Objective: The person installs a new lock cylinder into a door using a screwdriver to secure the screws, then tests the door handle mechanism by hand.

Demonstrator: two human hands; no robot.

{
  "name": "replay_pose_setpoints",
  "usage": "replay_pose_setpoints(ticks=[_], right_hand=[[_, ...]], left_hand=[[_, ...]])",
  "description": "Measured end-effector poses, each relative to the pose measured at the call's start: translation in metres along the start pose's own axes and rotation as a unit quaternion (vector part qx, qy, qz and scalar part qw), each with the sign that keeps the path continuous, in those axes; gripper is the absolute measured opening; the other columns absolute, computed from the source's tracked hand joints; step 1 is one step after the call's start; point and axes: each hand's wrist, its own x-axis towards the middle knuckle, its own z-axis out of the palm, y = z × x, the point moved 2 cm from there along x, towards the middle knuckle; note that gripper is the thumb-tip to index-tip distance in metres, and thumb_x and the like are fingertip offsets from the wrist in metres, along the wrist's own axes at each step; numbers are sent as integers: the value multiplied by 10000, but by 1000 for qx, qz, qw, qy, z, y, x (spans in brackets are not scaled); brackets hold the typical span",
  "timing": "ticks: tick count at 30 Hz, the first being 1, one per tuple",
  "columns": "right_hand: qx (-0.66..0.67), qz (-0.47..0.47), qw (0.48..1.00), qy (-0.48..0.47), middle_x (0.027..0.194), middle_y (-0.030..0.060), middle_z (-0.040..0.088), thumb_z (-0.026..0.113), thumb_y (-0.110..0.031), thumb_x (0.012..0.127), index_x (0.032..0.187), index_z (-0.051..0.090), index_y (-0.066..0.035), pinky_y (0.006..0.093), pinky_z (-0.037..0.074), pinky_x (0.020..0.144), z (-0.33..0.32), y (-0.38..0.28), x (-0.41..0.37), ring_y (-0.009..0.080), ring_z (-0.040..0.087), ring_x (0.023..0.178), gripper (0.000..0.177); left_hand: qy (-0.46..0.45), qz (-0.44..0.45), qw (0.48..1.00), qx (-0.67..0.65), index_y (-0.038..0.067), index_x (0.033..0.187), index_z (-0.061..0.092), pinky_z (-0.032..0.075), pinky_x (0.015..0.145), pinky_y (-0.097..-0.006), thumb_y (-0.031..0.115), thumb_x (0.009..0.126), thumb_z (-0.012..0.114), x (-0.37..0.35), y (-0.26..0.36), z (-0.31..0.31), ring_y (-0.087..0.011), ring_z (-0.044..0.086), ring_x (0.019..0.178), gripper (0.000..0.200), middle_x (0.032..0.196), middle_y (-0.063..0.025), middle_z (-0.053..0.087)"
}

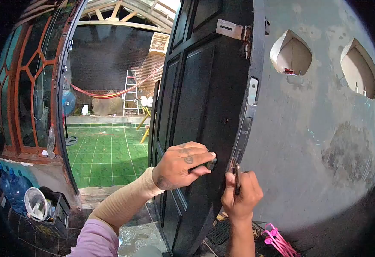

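Observation:
A black panelled door stands ajar in front of me, its edge turned my way. My left hand is at the door face, with thumb and fingers closed around a small metal fitting near the edge. Beside it, my right hand is a fist around a slim dark metal tool, whose tip points up at the door edge. Its exact kind is hard to make out. Higher on that edge are a lock plate and a metal hasp.
To the right is a grey wall with two leaf-shaped niches. Pink plastic items lie at its foot. Blue water bottles and a crate stand at lower left. Beyond the doorway are green tiles, a hammock and a ladder.

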Motion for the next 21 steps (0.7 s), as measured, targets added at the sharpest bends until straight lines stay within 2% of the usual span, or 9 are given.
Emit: replay_pose_setpoints(ticks=[6, 12, 15, 18, 21], right_hand=[[9, 15, 999, -35, 683, 116, 536, 762, -26, 781, 825, 610, -45, 379, 436, 517, -2, -1, 2, 300, 542, 564, 159], [59, 11, 998, -2, 723, 121, 598, 744, -10, 806, 899, 607, -14, 363, 464, 540, -9, -10, 2, 287, 580, 597, 166], [38, -19, 999, -18, 726, 119, 603, 735, 7, 807, 895, 598, -9, 366, 468, 539, -9, -8, 1, 280, 578, 593, 164], [20, -12, 1000, -7, 709, 126, 574, 712, -19, 863, 831, 603, -9, 352, 442, 528, -5, -8, 0, 267, 563, 561, 114], [-6, -14, 1000, -27, 740, 131, 609, 723, 15, 819, 864, 575, -10, 387, 471, 533, -5, -9, 0, 297, 575, 589, 156]], left_hand=[[-10, -11, 1000, 1, 12, 1105, 708, 590, 773, -378, 71, 701, 859, 0, 0, 0, -320, 719, 899, 435, 978, -141, 717], [-4, -7, 1000, 5, 11, 1113, 706, 584, 792, -385, 52, 694, 856, 0, 3, -1, -315, 713, 910, 447, 994, -140, 715], [-13, -11, 1000, 9, 10, 1114, 705, 584, 794, -381, 52, 695, 853, 0, 3, -2, -314, 712, 914, 445, 1004, -142, 715], [-15, -10, 1000, 13, 9, 1128, 700, 583, 793, -380, 64, 706, 849, 0, 3, -1, -315, 710, 915, 451, 1006, -144, 714], [-16, -5, 1000, 10, 9, 1141, 692, 582, 795, -384, 67, 715, 842, 0, 2, -1, -320, 708, 916, 455, 999, -146, 712]])
